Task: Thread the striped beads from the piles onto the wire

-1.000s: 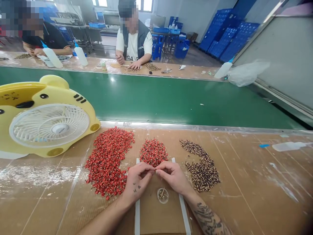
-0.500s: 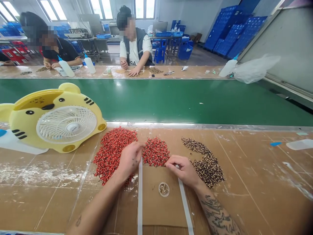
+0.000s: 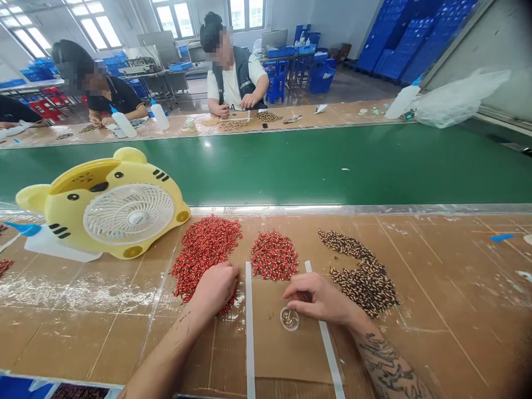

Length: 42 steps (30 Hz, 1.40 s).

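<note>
My left hand (image 3: 216, 287) rests with curled fingers on the near edge of a large heap of small red parts (image 3: 205, 249). What its fingers hold is hidden. My right hand (image 3: 322, 299) is pinched closed just above a small round clear dish (image 3: 289, 319) on a cardboard sheet (image 3: 286, 349) edged with white tape. A smaller red heap (image 3: 274, 255) lies beyond the dish. To the right of my right hand spreads a heap of dark brown parts (image 3: 361, 274).
A yellow tiger-faced desk fan (image 3: 108, 208) lies at the left. A green conveyor belt (image 3: 311, 160) runs across beyond the bench. Two people work at the far bench with white squeeze bottles (image 3: 124, 124). A plastic bag (image 3: 457, 100) lies far right.
The hands, together at the middle a second ago, have parted. The left went to the big red heap and then drew nearer; the right dropped from the small heap to the dish.
</note>
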Motion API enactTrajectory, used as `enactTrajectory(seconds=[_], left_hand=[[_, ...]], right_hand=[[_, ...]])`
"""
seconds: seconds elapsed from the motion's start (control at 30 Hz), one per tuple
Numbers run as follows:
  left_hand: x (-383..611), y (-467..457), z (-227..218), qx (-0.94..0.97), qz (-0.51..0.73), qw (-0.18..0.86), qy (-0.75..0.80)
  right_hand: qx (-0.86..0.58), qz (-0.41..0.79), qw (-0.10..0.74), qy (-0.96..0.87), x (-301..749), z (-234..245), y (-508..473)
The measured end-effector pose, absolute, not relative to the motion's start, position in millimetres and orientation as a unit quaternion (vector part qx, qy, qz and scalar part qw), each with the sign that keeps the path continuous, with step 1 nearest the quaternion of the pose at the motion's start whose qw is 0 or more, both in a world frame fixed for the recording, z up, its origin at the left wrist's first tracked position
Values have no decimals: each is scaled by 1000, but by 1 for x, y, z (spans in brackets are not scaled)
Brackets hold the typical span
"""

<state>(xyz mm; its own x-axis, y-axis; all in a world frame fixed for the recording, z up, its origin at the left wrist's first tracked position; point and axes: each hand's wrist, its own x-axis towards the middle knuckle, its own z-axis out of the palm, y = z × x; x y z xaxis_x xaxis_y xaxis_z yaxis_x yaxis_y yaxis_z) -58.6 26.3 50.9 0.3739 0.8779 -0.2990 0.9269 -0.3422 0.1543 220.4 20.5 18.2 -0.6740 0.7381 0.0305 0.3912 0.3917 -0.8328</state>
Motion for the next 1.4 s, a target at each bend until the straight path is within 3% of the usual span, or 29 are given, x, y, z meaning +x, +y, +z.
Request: enactTrajectory(seconds=[0.17,0.4,0.6,1.1,1.4], left_hand=[[-63,29,48,833,-55,195,516],[-54,24,52,801,155,330,475],[-33,18,43,722,231,465,458],[-34,16,17,658,330,543,405],[-30,11,17,727,266,512,373]], right_hand=[[-317,459,180,-810,226,20,21],[-310,460,185,-811,225,21,21],[-288,435,183,-833,223,24,18],[-259,389,166,-868,216,26,14],[-279,391,154,-863,216,27,17]])
